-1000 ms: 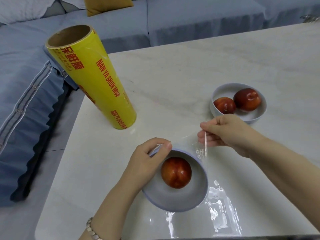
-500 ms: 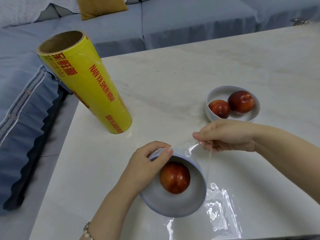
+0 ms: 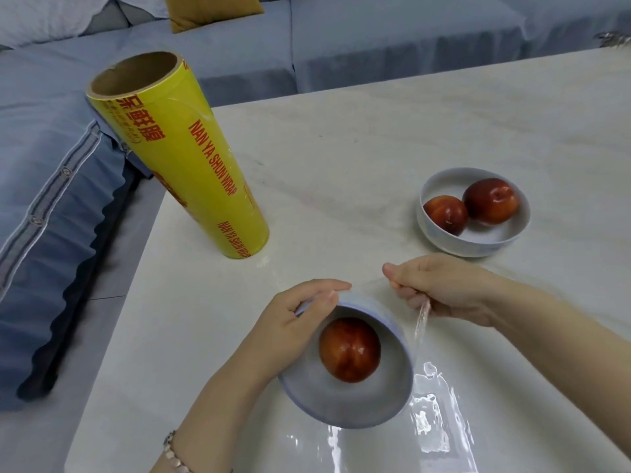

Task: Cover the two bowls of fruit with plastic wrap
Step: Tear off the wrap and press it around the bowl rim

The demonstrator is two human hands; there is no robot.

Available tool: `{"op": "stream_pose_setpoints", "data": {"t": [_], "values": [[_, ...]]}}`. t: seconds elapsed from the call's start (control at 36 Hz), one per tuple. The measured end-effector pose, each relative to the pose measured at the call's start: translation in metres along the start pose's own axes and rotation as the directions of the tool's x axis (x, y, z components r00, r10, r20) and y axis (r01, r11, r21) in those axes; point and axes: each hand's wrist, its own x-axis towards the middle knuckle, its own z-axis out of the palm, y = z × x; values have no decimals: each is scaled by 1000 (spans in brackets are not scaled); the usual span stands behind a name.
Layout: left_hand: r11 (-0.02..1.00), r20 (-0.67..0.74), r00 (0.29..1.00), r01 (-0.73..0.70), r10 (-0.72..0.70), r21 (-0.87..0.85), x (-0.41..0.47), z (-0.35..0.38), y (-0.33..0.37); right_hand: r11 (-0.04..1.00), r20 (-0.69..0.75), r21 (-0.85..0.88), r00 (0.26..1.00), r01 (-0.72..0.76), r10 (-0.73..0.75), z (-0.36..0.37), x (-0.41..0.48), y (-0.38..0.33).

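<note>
Our left grip (image 3: 290,324) stays curled on the far rim of the tilted near bowl (image 3: 341,402), lower centre. Our right grip (image 3: 444,290), pinching the plastic wrap (image 3: 433,414), has dipped slightly, stretching film down that bowl's right side. The far bowl (image 3: 478,245), right of frame, remains uncovered.

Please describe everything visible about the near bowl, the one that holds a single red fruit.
The near bowl is round, pale grey inside with a bluish rim, and looks ceramic. It holds one red fruit, and no wrap plainly shows over its opening. It seems tipped toward the person. The left hand grips its far left rim. It sits on clear plastic wrap spread over the table. The right hand pinches a strand of wrap beside it.
</note>
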Motion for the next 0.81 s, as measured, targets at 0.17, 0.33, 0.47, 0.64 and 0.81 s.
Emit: {"op": "stream_pose_setpoints", "data": {"t": [0.17, 0.33, 0.47, 0.64, 0.81], "values": [[1000, 28, 1000, -13, 13, -1, 3, 0, 1, 993, 244, 49, 965, -107, 92, -17, -12, -3], [1000, 27, 1000, -15, 15, 2, 6, 1, 0, 972, 247, -30, 944, 233, -219, -23, -12, 4], [999, 25, 999, -29, 29, -18, 7, 0, 0, 880, 213, 226, 861, 417, -463, -7, -10, 11], [999, 6, 999, -39, 40, -33, 5, -1, -2, 763, 49, 505, 869, 404, -493, 19, -3, 13], [998, -74, 996, -45, 41, -53, 0, -1, -7, 766, -300, 528, 924, 367, -236, 50, -3, 12]]}}
